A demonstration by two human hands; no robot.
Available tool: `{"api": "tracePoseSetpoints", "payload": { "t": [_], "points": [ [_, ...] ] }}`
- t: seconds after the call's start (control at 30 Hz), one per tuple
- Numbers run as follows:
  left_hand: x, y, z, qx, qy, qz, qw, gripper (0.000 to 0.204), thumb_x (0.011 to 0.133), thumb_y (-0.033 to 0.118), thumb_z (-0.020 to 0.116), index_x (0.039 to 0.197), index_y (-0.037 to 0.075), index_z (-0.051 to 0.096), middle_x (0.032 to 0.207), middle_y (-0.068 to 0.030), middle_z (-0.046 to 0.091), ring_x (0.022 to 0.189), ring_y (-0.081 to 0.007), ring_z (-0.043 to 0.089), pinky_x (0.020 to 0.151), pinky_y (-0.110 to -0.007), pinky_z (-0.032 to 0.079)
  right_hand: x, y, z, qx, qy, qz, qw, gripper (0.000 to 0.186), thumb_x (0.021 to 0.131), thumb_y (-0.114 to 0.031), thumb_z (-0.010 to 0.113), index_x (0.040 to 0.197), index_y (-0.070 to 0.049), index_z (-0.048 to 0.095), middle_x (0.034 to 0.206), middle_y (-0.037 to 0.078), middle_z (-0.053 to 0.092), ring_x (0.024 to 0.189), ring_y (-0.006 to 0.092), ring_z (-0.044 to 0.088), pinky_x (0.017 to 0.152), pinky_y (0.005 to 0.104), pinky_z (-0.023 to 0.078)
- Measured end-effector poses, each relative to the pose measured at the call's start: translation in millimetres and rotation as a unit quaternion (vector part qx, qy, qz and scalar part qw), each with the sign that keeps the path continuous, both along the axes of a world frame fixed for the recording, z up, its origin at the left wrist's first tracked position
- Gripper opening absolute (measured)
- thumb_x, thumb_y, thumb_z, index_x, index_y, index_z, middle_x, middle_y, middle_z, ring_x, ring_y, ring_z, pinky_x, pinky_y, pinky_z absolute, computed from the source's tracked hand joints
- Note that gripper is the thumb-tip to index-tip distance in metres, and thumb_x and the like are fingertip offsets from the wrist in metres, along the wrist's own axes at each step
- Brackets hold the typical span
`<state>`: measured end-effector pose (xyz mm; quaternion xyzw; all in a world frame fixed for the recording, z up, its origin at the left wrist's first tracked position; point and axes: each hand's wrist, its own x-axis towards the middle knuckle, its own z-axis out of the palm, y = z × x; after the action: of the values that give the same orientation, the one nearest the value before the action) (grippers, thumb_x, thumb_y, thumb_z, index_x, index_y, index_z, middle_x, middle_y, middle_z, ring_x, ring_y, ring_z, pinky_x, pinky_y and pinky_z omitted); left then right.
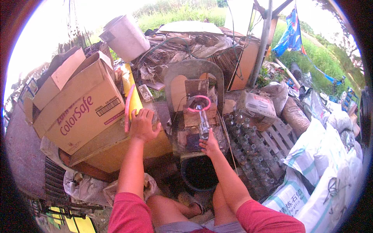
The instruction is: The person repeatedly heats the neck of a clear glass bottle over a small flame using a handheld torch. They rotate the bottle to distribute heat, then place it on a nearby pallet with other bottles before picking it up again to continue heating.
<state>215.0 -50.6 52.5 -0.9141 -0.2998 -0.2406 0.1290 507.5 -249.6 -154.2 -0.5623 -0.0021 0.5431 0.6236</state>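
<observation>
My right hand (210, 144) is closed round the lower part of a clear glass bottle (203, 125), held over a dark plastic chair (169, 77). The bottle's neck points away from me and overlaps a pink ring (210, 101); whether they touch I cannot tell. My left hand (143, 126) is at the far edge of a brown box, its fingers reaching forward and its thumb apart. Just left of those fingers is a curved pink strip (127, 110), with a yellow cylinder (134, 97) beyond them. What lies under the left fingertips is partly hidden.
A large cardboard carton (83, 105) leans at the left. Between my legs stands a black bucket (199, 188). Several clear bottles (252, 155) stand to the right, near a grey pallet (280, 134) and white sacks (311, 155). Stacked cardboard (167, 48) and a metal post (262, 46) are behind.
</observation>
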Motion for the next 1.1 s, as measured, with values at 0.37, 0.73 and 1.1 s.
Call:
{"api": "tracePoseSetpoints", "payload": {
  "t": [0.37, 0.73, 1.1],
  "points": [
    [-1.8, -3.3, 2.6, 0.004, -0.001, -0.003, 1.000, 0.057, 0.092, 0.048, 0.085, 0.132, 0.009, 0.072, 0.134, -0.0144, 0.074, 0.139, -0.0356, 0.069, 0.131, -0.068, 0.038, -5.0, 8.2, -7.7, 0.035, -0.005, 0.000, 0.999, 0.101, 0.108, -0.090, 0.062, 0.180, -0.022, 0.039, 0.125, 0.011, 0.084, 0.082, 0.0197, 0.076, 0.077, 0.0429, 0.053],
    [-0.8, -5.2, 6.1, 0.001, 0.007, 0.003, 1.000, 0.056, 0.092, 0.046, 0.086, 0.132, 0.009, 0.072, 0.133, -0.0132, 0.075, 0.138, -0.0351, 0.069, 0.131, -0.068, 0.038, -13.8, 13.9, -0.6, -0.064, -0.079, -0.079, 0.992, 0.091, 0.107, -0.083, 0.074, 0.166, -0.017, 0.051, 0.117, 0.013, 0.085, 0.090, 0.0211, 0.078, 0.086, 0.0494, 0.052],
    [-0.8, -3.7, 4.0, 0.002, 0.001, 0.004, 1.000, 0.058, 0.090, 0.048, 0.086, 0.132, 0.010, 0.072, 0.133, -0.0134, 0.075, 0.137, -0.0355, 0.070, 0.130, -0.068, 0.039, 1.6, 0.5, 2.8, 0.028, 0.050, -0.033, 0.998, 0.097, 0.107, -0.095, 0.056, 0.172, -0.025, 0.050, 0.121, 0.010, 0.084, 0.099, 0.0222, 0.076, 0.112, 0.0558, 0.046]
  ]
}}
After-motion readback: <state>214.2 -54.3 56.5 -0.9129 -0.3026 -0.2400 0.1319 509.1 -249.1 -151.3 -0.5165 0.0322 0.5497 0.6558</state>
